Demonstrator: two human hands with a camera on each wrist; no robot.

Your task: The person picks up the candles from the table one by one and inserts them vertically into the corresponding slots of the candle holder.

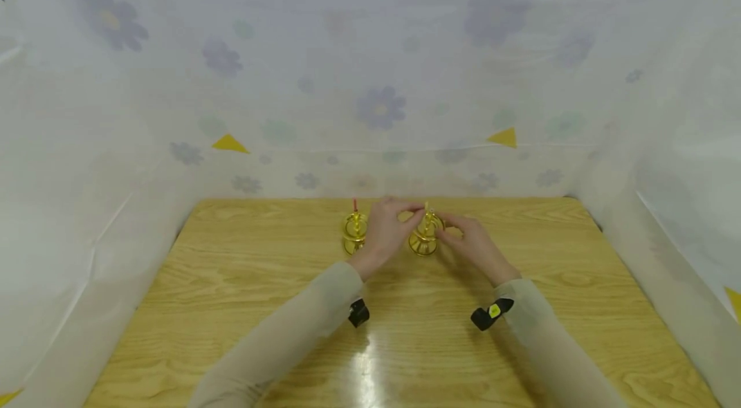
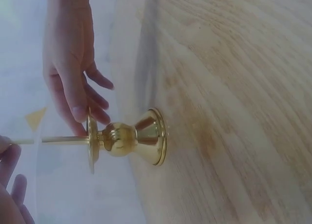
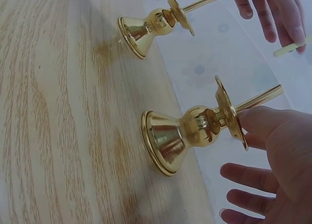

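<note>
Wooden table [image 1: 231, 305] enclosed on three sides by a white floral sheet backdrop [image 1: 376, 73]. Two gold candlesticks stand upright near the table's far edge, side by side, just apart. Left candlestick [image 1: 354, 234] carries a gold stem with a pink tip; nothing touches it. Right candlestick [image 1: 425, 237] sits between both hands.

Right hand [image 1: 477, 244]: thumb pressed against the right candlestick's drip plate from the side, other fingers [image 3: 243, 175] spread and relaxed, not wrapped round anything. The right candlestick's base is flat on the wood.

Left hand [image 1: 386, 228]: over the gap between the two candlesticks, fingertips pinching a thin pale-yellow candle [image 3: 291, 47] near the top of the right candlestick. Whether the candle touches that candlestick's stem, cannot tell. Both forearms are in beige sleeves, with a black wrist mount on each.
</note>
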